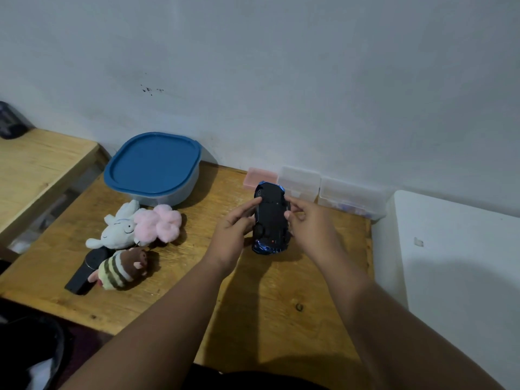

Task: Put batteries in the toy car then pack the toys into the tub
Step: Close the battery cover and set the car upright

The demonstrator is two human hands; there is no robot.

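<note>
Two bare forearms reach up from the bottom of the frame across a wooden table (281,311). At lower left, nearest the table's front edge, a brown-and-cream striped plush toy (121,270) lies against a black cylindrical object (83,274) whose make cannot be told.

Just right of centre, both hands hold a toy car (271,220) a little above the tabletop, apart from the other toys. It is turned belly-up, with the black chassis and a wheel facing the camera and the blue body showing at its ends. The left hand (233,229) grips the car's left side with curled fingers, the index finger laid across the upper part of the underside. The right hand (309,220) pinches the car's right edge, fingertips bent onto the chassis.

Left of the hands, a white rabbit plush (118,229) lies touching a fluffy pink plush (161,223).

Just behind them, at centre left, stands the tub (180,192), its blue lid (153,164) on.

Along the back edge of the table, against the wall, sit a small pink box (260,175) and two clear plastic boxes (299,181) (351,197) in a row; the car's far end overlaps the pink one in the picture.

A white surface (450,263) fills the right of the frame. A second wooden tabletop (36,167) occupies the left, with a dark, blurred object (11,121) at its far end.

A pale, marked wall (281,66) takes up the upper half.
</note>
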